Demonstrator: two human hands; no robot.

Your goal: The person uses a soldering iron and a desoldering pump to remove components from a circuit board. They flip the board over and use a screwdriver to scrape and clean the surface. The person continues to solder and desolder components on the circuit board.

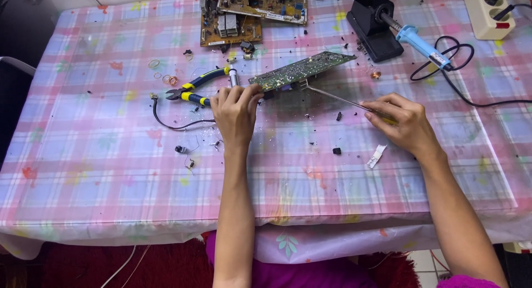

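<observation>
The counter [111, 171] wears a pink plaid cloth; on it the board [302, 70] sits tilted, long axis running from lower left up to the right; the left hand [235, 113] has its fingers clenched on the board's near-left end; the right hand [402, 124] pinches thin tweezers [338, 99], tips pointing left at the board's underside; pliers [197, 88] lie just left.

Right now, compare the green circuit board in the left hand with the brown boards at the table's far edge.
The green circuit board is tilted up off the table in the left hand; the brown boards lie flat, stacked. The green one shows its solder side; the brown ones show components. A thin tool from the right hand touches only the green one. All are bare boards.
</observation>
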